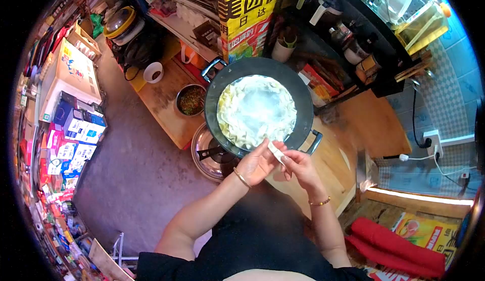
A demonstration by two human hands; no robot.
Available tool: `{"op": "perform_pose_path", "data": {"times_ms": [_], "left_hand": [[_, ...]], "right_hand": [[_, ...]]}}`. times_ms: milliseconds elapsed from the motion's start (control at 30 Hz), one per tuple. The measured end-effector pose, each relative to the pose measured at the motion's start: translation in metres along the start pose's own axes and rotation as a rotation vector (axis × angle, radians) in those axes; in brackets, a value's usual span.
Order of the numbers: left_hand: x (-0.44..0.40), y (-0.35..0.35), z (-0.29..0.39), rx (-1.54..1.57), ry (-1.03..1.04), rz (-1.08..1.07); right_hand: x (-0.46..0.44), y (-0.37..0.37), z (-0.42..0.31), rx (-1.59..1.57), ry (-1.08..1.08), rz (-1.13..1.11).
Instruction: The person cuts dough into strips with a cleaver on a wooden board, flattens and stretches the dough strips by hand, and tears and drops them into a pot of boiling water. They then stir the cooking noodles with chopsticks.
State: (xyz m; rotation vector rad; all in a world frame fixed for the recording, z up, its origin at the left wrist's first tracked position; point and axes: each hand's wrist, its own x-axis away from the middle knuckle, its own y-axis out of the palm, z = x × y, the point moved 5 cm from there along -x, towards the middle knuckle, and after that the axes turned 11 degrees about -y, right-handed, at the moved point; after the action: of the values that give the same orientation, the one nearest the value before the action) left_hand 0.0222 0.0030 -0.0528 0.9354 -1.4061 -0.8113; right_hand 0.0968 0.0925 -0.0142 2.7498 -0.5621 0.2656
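A large dark wok (299, 81) stands in front of me. White dough pieces (228, 110) ring its inside, and steam and glare blur the middle. Over the wok's near rim, a pale strip of dough (276, 152) stretches between my hands. My left hand (255, 165), palm turned up, has its fingertips at the strip's upper end. The lower end is pinched between the thumb and fingers of my right hand (301, 170). A shiny metal lid (198, 160) with a dark handle lies beside the wok, partly beneath it.
Left of the wok, a metal bowl of chopped seasoning (190, 100) and a small white bowl (153, 73) sit on a wooden board (156, 101). Dark shelves (374, 74) with bottles rise at the right. A wall socket (433, 143) carries cords. Boxes (83, 129) line the far left.
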Motion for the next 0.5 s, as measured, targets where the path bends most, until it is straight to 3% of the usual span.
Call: {"op": "perform_pose_path", "data": {"times_ms": [133, 300, 367, 400, 500], "left_hand": [[-0.007, -0.012, 0.033, -0.094, 0.195, 0.201], [-0.001, -0.001, 0.056, -0.152, 0.252, 0.273], [-0.001, 0.000, 0.063, -0.108, 0.350, 0.245], [-0.007, -0.001, 0.059, -0.058, 0.310, 0.140], [-0.012, -0.002, 0.008, 0.064, -0.284, -0.079]], "right_hand": [[0.008, -0.021, 0.005, 0.329, 0.092, 0.064], [0.015, -0.031, 0.005, 0.255, 0.096, 0.064], [0.008, -0.027, 0.002, 0.056, 0.069, 0.060], [0.004, -0.021, 0.001, -0.044, 0.063, 0.015], [-0.011, -0.006, 0.000, -0.057, 0.050, 0.061]]}}
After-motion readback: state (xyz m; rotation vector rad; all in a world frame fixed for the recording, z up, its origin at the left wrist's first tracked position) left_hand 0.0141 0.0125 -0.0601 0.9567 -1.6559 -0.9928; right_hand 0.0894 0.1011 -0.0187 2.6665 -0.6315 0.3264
